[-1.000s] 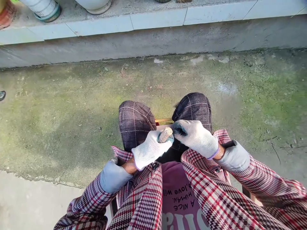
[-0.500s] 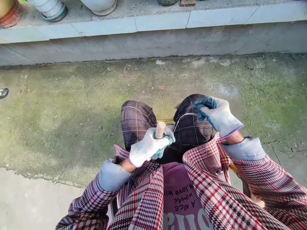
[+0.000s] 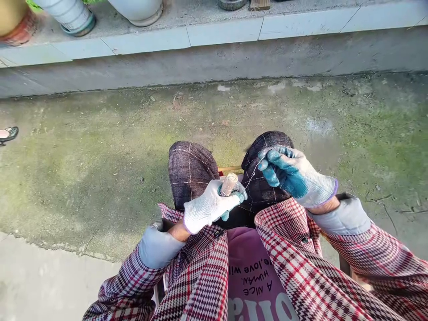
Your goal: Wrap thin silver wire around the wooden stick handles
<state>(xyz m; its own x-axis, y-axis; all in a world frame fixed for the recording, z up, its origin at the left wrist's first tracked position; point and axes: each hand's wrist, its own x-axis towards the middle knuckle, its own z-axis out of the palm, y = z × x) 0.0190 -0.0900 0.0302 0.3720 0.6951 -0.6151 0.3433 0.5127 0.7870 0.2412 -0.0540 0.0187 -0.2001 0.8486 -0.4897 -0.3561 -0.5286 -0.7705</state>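
Observation:
My left hand (image 3: 217,200), in a white glove with a teal-coated palm, is wrapped round a short tan cylindrical stick (image 3: 229,185). The stick's pale, rough end points up out of the fist, and its lower part is hidden by the glove. A thin white string (image 3: 251,177) runs from beside the left fingers up to my right hand (image 3: 289,174). The gloved right fingers are bent and pinch the string near their tips, above my right knee. The string looks partly twisted and fairly taut.
My knees in dark checked trousers (image 3: 192,174) are below the hands. Ahead, a low concrete ledge edged with pale tiles (image 3: 224,32) carries several pots, including a white one (image 3: 137,10). Another person's shoe (image 3: 11,133) shows at the far left on the mossy concrete floor (image 3: 110,178).
My right hand has turned so its teal palm side shows and has come slightly lower and leftward. The string has gone from a loose curve to a straighter line. The left hand tilted slightly.

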